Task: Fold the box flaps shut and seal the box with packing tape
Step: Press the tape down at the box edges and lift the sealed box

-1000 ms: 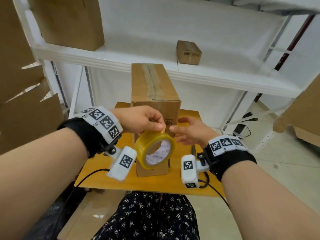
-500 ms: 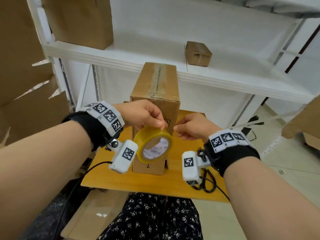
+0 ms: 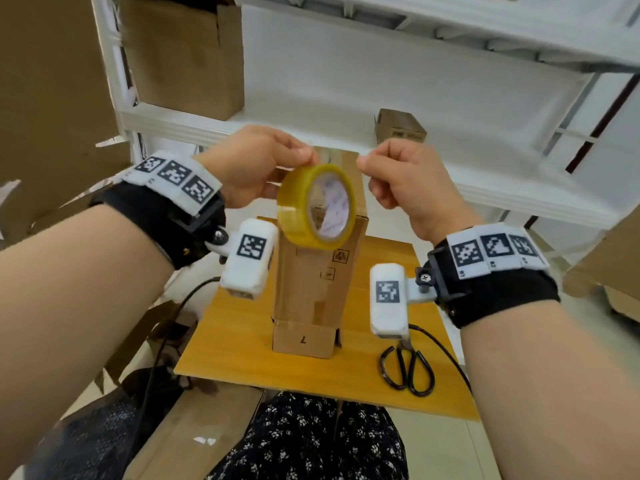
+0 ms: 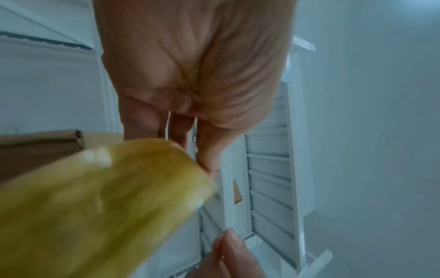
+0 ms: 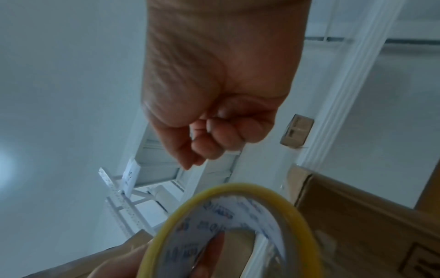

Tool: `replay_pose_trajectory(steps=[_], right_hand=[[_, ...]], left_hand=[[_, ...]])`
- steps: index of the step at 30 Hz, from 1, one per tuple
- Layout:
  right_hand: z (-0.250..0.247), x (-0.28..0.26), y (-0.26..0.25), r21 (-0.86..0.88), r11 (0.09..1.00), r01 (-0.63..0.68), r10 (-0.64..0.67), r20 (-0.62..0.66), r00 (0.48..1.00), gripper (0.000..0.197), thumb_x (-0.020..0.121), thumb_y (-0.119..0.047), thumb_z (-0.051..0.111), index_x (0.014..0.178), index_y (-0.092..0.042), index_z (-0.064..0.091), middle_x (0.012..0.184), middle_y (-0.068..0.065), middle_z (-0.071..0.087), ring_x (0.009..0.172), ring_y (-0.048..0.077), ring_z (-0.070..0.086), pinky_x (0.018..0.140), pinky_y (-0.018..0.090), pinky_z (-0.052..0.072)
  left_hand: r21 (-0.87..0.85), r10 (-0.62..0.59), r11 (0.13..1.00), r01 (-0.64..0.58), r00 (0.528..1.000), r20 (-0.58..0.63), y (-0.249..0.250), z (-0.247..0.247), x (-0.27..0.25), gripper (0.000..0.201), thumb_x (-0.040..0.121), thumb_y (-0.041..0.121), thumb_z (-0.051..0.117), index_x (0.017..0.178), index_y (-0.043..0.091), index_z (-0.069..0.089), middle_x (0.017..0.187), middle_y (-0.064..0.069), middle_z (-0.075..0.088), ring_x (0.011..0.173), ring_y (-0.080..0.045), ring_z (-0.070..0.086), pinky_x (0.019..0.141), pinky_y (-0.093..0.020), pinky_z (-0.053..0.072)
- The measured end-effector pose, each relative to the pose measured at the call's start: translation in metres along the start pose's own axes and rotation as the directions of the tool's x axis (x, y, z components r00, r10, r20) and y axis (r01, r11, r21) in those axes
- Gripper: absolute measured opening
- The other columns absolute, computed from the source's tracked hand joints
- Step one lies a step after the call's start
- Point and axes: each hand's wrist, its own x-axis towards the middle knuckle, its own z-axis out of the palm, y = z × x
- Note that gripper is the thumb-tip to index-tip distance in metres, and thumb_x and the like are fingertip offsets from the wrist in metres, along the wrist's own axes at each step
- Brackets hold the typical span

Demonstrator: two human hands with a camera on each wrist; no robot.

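Flaps on the box (image 3: 320,271) are judged folded; tape roll (image 3: 317,206) is gripped by the left hand (image 3: 252,168), its free end seemingly pinched by the right hand (image 3: 401,181); sealing remains.

one roll of yellow packing tape (image 3: 317,206), one tall box (image 3: 320,285) upright on one wooden table (image 3: 242,344), one pair of black scissors (image 3: 408,370), two cardboard boxes on the white shelf, big (image 3: 187,53) and small (image 3: 398,128), two hands, left (image 3: 252,166), right (image 3: 405,183)

Both hands, tape roll (image 3: 317,206) raised higher; scissors (image 3: 408,370) now visible.
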Motion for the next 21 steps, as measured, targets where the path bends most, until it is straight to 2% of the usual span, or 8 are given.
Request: replay_pose_trajectory(steps=[4, 8, 11, 13, 15, 17, 19, 21], right_hand=[[0.015, 0.001, -0.016, -0.041, 0.988, 0.150, -0.143, 0.145, 0.979, 0.029, 0.095, -0.040, 0.068, 0.091, -0.011, 0.069, 0.082, 0.005, 0.074, 0.073, 0.011, 0.065, 0.068, 0.020, 0.050], [0.020, 0.007, -0.029, -0.396, 0.893, 0.213, -0.085, 0.317, 0.945, 0.051, 0.074, -0.047, 0.084, 0.117, -0.029, 0.062, 0.113, -0.014, 0.066, 0.102, 0.002, 0.061, 0.082, 0.010, 0.046], [0.023, 0.013, -0.025, -0.590, 0.767, 0.252, -0.069, 0.315, 0.946, 0.056, 0.071, -0.042, 0.089, 0.118, -0.034, 0.058, 0.110, -0.016, 0.060, 0.103, 0.007, 0.057, 0.083, 0.024, 0.045], [0.023, 0.014, -0.022, -0.564, 0.796, 0.221, -0.050, 0.302, 0.952, 0.037, 0.073, -0.035, 0.089, 0.099, -0.032, 0.063, 0.097, -0.014, 0.061, 0.091, 0.007, 0.058, 0.075, 0.028, 0.044], [0.020, 0.011, -0.020, -0.513, 0.838, 0.183, -0.019, 0.308, 0.951, 0.028, 0.076, -0.030, 0.087, 0.091, -0.027, 0.064, 0.094, -0.007, 0.065, 0.086, 0.010, 0.061, 0.074, 0.031, 0.047], [0.019, 0.008, -0.020, -0.444, 0.882, 0.157, -0.016, 0.305, 0.952, 0.026, 0.079, -0.029, 0.083, 0.096, -0.024, 0.065, 0.094, -0.004, 0.066, 0.084, 0.012, 0.062, 0.073, 0.029, 0.050], [0.021, 0.006, -0.021, -0.402, 0.903, 0.154, -0.031, 0.295, 0.955, 0.032, 0.081, -0.030, 0.081, 0.104, -0.023, 0.061, 0.092, -0.005, 0.063, 0.080, 0.011, 0.060, 0.068, 0.025, 0.050], [0.022, 0.008, -0.023, -0.410, 0.896, 0.173, -0.063, 0.269, 0.961, 0.041, 0.080, -0.031, 0.083, 0.111, -0.022, 0.057, 0.096, -0.004, 0.061, 0.081, 0.010, 0.060, 0.067, 0.024, 0.051]], left_hand=[[-0.422, -0.168, 0.904, 0.072, 0.967, -0.194, 0.004, -0.012, 0.009, 0.016, 0.099, 0.012, 0.054, 0.093, 0.009, 0.068, 0.098, -0.006, 0.070, 0.084, -0.016, 0.070, 0.065, -0.027, 0.061], [-0.676, -0.321, 0.729, 0.105, 0.925, -0.202, -0.005, -0.026, 0.016, 0.014, 0.092, 0.014, 0.065, 0.101, 0.005, 0.072, 0.099, -0.020, 0.074, 0.093, -0.033, 0.073, 0.083, -0.042, 0.060], [-0.729, -0.367, 0.671, 0.134, 0.915, -0.168, -0.012, -0.026, 0.016, 0.021, 0.087, 0.013, 0.071, 0.107, 0.005, 0.073, 0.101, -0.024, 0.072, 0.092, -0.039, 0.072, 0.086, -0.043, 0.058], [-0.702, -0.350, 0.700, 0.131, 0.920, -0.178, -0.010, -0.021, 0.014, 0.020, 0.088, 0.009, 0.069, 0.107, 0.004, 0.072, 0.103, -0.021, 0.072, 0.090, -0.035, 0.073, 0.081, -0.043, 0.060], [-0.630, -0.321, 0.768, 0.116, 0.921, -0.222, -0.009, -0.017, 0.015, 0.018, 0.088, 0.008, 0.070, 0.106, 0.004, 0.069, 0.104, -0.014, 0.073, 0.091, -0.028, 0.073, 0.077, -0.042, 0.061], [-0.521, -0.299, 0.844, 0.130, 0.919, -0.255, -0.010, -0.015, 0.016, 0.015, 0.087, 0.013, 0.072, 0.102, 0.010, 0.069, 0.094, -0.005, 0.073, 0.095, -0.019, 0.070, 0.080, -0.038, 0.061], [-0.469, -0.295, 0.872, 0.142, 0.916, -0.271, -0.014, -0.013, 0.019, 0.004, 0.088, 0.017, 0.071, 0.089, 0.014, 0.069, 0.073, 0.002, 0.071, 0.084, -0.014, 0.067, 0.078, -0.032, 0.060], [-0.462, -0.301, 0.877, 0.135, 0.903, -0.307, -0.019, -0.010, 0.021, 0.006, 0.088, 0.014, 0.070, 0.082, 0.014, 0.068, 0.064, 0.003, 0.069, 0.074, -0.012, 0.066, 0.072, -0.029, 0.061]])
